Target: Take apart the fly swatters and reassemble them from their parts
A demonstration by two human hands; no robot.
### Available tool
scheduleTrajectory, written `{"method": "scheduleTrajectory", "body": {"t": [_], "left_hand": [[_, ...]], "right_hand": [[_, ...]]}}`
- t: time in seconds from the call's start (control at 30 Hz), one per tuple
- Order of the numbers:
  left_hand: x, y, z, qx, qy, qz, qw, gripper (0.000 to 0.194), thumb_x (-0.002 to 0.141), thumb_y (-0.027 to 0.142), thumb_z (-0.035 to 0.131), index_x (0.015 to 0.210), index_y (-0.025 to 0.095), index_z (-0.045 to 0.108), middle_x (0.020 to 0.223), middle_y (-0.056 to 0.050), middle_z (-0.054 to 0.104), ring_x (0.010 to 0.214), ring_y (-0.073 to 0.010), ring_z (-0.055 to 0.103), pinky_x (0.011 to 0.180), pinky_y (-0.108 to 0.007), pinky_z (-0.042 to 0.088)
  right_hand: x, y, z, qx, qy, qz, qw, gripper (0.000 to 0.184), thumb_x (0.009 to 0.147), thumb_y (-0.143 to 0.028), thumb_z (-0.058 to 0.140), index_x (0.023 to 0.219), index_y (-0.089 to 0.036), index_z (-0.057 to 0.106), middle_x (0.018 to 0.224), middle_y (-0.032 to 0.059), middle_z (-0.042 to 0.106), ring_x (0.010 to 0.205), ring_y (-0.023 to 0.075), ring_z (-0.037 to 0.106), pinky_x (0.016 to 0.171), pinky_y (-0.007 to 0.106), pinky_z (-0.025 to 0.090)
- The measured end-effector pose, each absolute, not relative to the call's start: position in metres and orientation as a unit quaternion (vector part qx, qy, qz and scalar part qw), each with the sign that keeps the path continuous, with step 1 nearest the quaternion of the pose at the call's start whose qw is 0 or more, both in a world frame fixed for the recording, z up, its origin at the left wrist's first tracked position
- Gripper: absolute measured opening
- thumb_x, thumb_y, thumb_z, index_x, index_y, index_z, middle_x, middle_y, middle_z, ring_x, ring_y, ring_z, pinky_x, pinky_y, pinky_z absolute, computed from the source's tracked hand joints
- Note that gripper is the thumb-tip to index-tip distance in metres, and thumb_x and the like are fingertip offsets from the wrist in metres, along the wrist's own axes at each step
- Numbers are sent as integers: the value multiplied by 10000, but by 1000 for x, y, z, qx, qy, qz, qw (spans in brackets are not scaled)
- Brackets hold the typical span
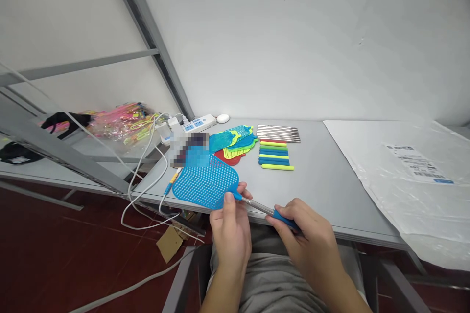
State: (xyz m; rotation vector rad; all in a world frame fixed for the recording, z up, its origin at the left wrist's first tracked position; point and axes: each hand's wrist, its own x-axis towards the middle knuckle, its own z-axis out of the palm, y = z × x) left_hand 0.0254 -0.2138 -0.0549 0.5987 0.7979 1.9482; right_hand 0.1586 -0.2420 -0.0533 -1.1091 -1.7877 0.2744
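Note:
A blue fly swatter [207, 183] is held across my lap at the table's front edge. My left hand [233, 225] pinches it where the perforated head meets the metal rod. My right hand [306, 230] wraps round the blue grip at the other end. Beyond it on the table lie loose swatter heads [238, 142] in blue, yellow-green and red, partly overlapping. To their right are several blue and yellow-green handle grips [274, 156] in a row. Behind the grips, several metal rods [278, 133] lie side by side.
A white power strip [200, 123] with cables and a white oval object [223, 118] sit at the back left. White plastic packaging [396, 176] covers the table's right side. Bagged pink and yellow items [125, 124] lie beyond the metal frame [154, 49]. Cardboard [169, 244] is on the floor.

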Motion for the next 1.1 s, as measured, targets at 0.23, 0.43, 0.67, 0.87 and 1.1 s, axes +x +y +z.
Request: {"method": "scheduleTrajectory", "body": {"t": [0.23, 0.43, 0.67, 0.87, 1.1], "left_hand": [[30, -220, -53, 230, 360, 791, 438, 266, 824, 430, 707, 856, 169, 744, 914, -61, 721, 881, -163, 648, 770, -265, 526], [27, -220, -56, 265, 354, 777, 447, 285, 831, 449, 697, 881, 173, 747, 933, -66, 716, 926, -171, 646, 837, -277, 524], [28, -222, -63, 331, 321, 720, 519, 236, 853, 413, 683, 890, 191, 752, 1046, -84, 689, 959, -180, 627, 872, -305, 506], [29, -226, -61, 314, 331, 751, 476, 194, 824, 382, 719, 828, 192, 754, 962, -73, 683, 958, -187, 613, 839, -302, 516], [26, -234, -54, 314, 345, 771, 434, 179, 790, 372, 753, 796, 193, 755, 946, -62, 685, 938, -180, 617, 884, -320, 510]], "right_hand": [[159, -246, -42, -474, -737, 96, 473, 48, 894, -193, 618, 878, -205, 574, 724, 6, 584, 633, 133, 559, 572, 240, 418], [161, -245, -39, -472, -732, 107, 480, 57, 893, -213, 623, 864, -208, 575, 704, -6, 569, 627, 126, 559, 568, 233, 427], [164, -239, -45, -459, -728, 143, 488, 71, 884, -214, 649, 896, -209, 579, 723, -11, 574, 641, 116, 555, 565, 225, 425], [162, -242, -47, -445, -738, 123, 492, 78, 884, -149, 627, 895, -208, 577, 742, 11, 591, 667, 135, 563, 599, 250, 438], [157, -245, -49, -441, -735, 70, 511, 82, 869, -139, 630, 902, -207, 597, 730, 9, 606, 665, 142, 559, 602, 253, 424]]}}
